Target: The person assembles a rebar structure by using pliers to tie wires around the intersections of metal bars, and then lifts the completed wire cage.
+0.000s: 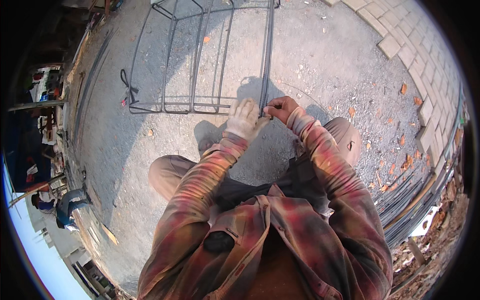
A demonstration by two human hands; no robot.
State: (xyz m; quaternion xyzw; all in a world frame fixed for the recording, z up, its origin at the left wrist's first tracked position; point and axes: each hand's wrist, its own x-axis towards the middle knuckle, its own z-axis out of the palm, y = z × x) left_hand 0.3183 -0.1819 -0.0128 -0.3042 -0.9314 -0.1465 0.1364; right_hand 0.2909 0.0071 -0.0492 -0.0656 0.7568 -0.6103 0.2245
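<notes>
A steel rebar cage (195,65) lies on the gravel ground in front of me, made of long bars and rectangular stirrups. My left hand (243,119), in a white work glove, grips the near right corner where a stirrup crosses a long bar (267,55). My right hand (281,108) is bare and pinches something thin, apparently tie wire, at the same joint right next to the gloved hand. I am crouching, with both knees showing below the hands.
A dark tie (127,87) hangs at the cage's left corner. Paving blocks (410,55) border the gravel at the right. Long rebar bundles (415,200) lie at the lower right. Another person (67,205) crouches at the far left, near more bars (92,75).
</notes>
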